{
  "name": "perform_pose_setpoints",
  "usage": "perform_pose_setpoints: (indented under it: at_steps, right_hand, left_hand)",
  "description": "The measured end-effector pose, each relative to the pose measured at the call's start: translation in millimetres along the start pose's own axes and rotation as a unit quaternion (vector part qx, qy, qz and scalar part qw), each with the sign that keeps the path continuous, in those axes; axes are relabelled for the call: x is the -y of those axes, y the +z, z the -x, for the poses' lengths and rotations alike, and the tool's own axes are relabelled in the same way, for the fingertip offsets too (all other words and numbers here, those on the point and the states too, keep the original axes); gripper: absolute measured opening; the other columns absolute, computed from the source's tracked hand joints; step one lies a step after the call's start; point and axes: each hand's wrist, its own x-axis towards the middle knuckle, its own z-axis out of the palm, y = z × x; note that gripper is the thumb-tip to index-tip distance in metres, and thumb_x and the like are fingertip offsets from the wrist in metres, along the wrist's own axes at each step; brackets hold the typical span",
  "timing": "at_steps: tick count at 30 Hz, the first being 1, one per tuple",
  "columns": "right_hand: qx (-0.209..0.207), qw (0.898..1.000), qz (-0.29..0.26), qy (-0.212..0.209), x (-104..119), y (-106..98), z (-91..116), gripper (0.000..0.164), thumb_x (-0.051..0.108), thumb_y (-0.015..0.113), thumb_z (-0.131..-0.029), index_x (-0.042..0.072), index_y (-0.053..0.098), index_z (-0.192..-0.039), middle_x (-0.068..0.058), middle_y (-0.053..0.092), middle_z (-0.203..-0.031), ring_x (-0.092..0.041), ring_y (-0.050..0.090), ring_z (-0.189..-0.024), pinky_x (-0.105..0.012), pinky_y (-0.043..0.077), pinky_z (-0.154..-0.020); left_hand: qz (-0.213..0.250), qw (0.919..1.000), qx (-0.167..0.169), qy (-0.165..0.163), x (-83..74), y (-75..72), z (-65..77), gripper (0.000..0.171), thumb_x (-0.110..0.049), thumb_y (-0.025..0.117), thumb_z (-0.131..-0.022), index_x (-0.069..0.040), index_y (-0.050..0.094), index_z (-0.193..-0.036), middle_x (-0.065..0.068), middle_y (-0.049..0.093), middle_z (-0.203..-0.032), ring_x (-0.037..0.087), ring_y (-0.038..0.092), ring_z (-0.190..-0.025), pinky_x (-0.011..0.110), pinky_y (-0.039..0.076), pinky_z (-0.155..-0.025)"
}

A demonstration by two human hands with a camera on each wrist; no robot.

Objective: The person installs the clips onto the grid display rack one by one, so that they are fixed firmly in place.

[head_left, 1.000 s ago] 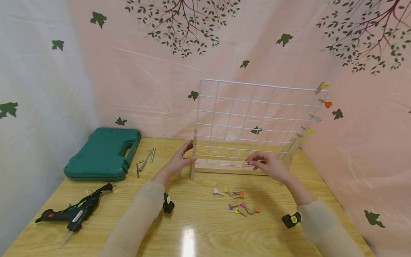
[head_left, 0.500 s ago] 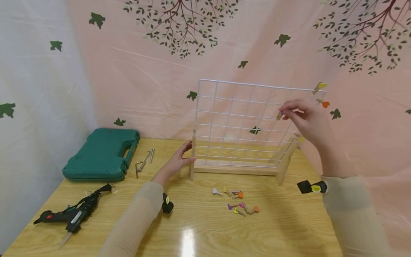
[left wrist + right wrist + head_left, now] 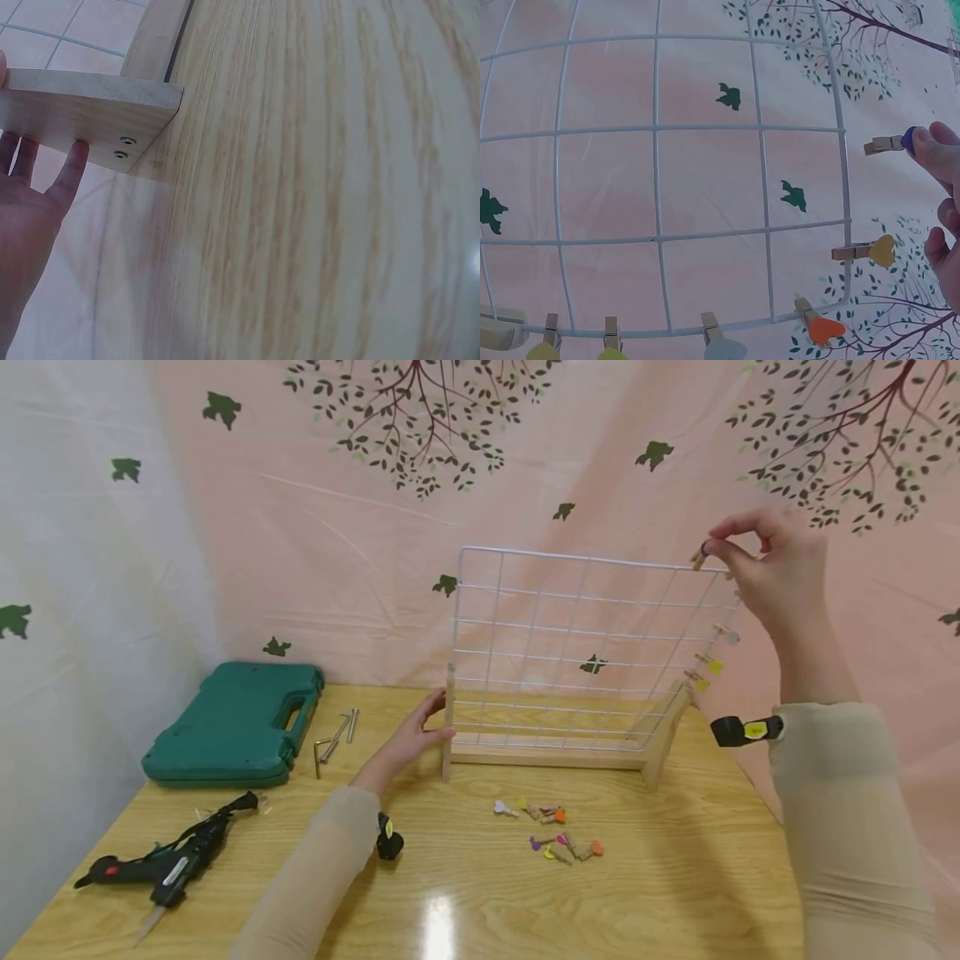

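Observation:
My right hand (image 3: 783, 568) pinches a small wooden clothespin (image 3: 885, 144) by its dark blue-purple decorated end, its jaws pointing at the white wire grid (image 3: 570, 557). In the right wrist view a gap shows between the clothespin and the grid's edge wire. My left hand (image 3: 408, 739) holds the grid stand's wooden side panel (image 3: 82, 112), thumb at the front edge and fingers against the outer face. Clipped along the grid are a yellow heart clothespin (image 3: 881, 251), an orange heart clothespin (image 3: 826, 330), a grey clothespin (image 3: 724, 349) and further yellow ones.
Several loose heart clothespins (image 3: 555, 835) lie on the wooden table (image 3: 480, 893) before the stand. To the left are a green plastic case (image 3: 225, 727), metal hex keys and a bolt (image 3: 336, 739), and a black glue gun (image 3: 180, 856). Patterned pink cloth hangs behind.
My right hand has lifted the clothespin from near the grid's lower bar, up and right to its top wire. The left hand keeps its hold on the side panel.

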Motion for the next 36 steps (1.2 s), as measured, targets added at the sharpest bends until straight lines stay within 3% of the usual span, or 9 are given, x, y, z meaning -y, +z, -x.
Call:
perform_pose_setpoints:
  at_steps: [6,9,15,19,22,25,28,31,36]
  right_hand:
    - [0.03,0.998,0.001,0.053,-7,6,-3,0.022,0.025,0.065,-0.08,0.005,0.068,-0.089,0.013,0.06,-0.082,0.004,0.039,-0.084,-0.015,0.027,-0.074]
    - [0.053,0.996,0.013,0.069,-11,10,-1,0.021,0.023,0.065,-0.081,0.006,0.068,-0.091,0.018,0.055,-0.082,0.001,0.037,-0.081,-0.016,0.028,-0.069]
    - [0.079,0.992,0.022,0.1,-12,12,1,0.024,0.028,0.062,-0.082,0.011,0.068,-0.099,0.016,0.05,-0.084,0.0,0.031,-0.08,-0.019,0.025,-0.068]
    - [0.052,0.995,0.007,0.081,-10,9,3,0.027,0.03,0.063,-0.082,0.015,0.067,-0.103,0.016,0.056,-0.091,0.003,0.036,-0.085,-0.016,0.028,-0.071]
    - [0.02,0.999,-0.014,0.038,-3,8,7,0.025,0.027,0.065,-0.08,0.015,0.068,-0.102,0.01,0.062,-0.093,0.004,0.04,-0.083,-0.015,0.028,-0.07]
    - [0.022,0.999,-0.044,-0.001,8,11,18,0.024,0.02,0.068,-0.079,0.014,0.068,-0.102,0.001,0.064,-0.095,0.0,0.042,-0.084,-0.016,0.029,-0.069]
    - [0.055,0.996,-0.07,-0.026,20,21,35,0.026,0.014,0.07,-0.077,0.014,0.067,-0.103,-0.002,0.064,-0.094,-0.005,0.043,-0.084,-0.018,0.03,-0.07]
    - [0.119,0.989,-0.086,-0.031,31,36,57,0.026,0.015,0.07,-0.077,0.017,0.066,-0.103,0.002,0.063,-0.094,-0.007,0.043,-0.084,-0.021,0.031,-0.071]
    - [0.232,0.965,-0.115,-0.04,41,70,102,0.028,0.022,0.069,-0.077,0.019,0.064,-0.104,0.006,0.063,-0.098,-0.011,0.048,-0.084,-0.028,0.037,-0.07]
  left_hand:
    - [0.009,0.9999,0.012,-0.003,-13.6,-0.1,5.2,0.069,-0.01,0.06,-0.085,-0.02,0.021,-0.142,0.011,0.029,-0.142,0.027,0.021,-0.132,0.047,0.035,-0.098]
    - [0.013,0.9998,0.016,-0.004,-15.6,-0.2,6.0,0.069,-0.008,0.059,-0.085,-0.018,0.021,-0.142,0.012,0.029,-0.142,0.027,0.02,-0.133,0.047,0.035,-0.098]
    - [0.003,1.0,0.001,0.006,0.3,0.5,2.0,0.069,-0.006,0.058,-0.085,-0.024,0.022,-0.141,0.008,0.031,-0.141,0.025,0.022,-0.132,0.047,0.036,-0.097]
    - [0.003,1.0,0.0,0.006,1.1,0.3,1.4,0.069,-0.007,0.058,-0.085,-0.024,0.021,-0.141,0.008,0.03,-0.141,0.025,0.022,-0.132,0.047,0.035,-0.098]
    - [0.002,1.0,0.001,0.001,0.0,-0.4,1.0,0.07,-0.009,0.059,-0.085,-0.024,0.021,-0.142,0.008,0.03,-0.141,0.024,0.021,-0.132,0.047,0.035,-0.098]
    - [0.012,0.9999,0.007,-0.003,-5.4,-1.0,1.8,0.07,-0.008,0.059,-0.085,-0.021,0.021,-0.142,0.01,0.029,-0.142,0.026,0.02,-0.133,0.048,0.034,-0.099]
    - [0.022,0.9996,0.014,-0.008,-14.7,-1.0,4.2,0.07,-0.007,0.059,-0.085,-0.019,0.021,-0.142,0.011,0.028,-0.142,0.027,0.02,-0.133,0.048,0.033,-0.099]
    - [0.019,0.9996,0.018,-0.011,-23.0,-1.0,7.1,0.071,-0.011,0.06,-0.085,-0.018,0.02,-0.142,0.012,0.028,-0.142,0.027,0.019,-0.133,0.046,0.034,-0.099]
    - [0.018,0.9995,0.02,-0.018,-28.4,-1.4,9.5,0.071,-0.015,0.061,-0.085,-0.019,0.019,-0.142,0.01,0.028,-0.143,0.026,0.02,-0.133,0.045,0.035,-0.099]
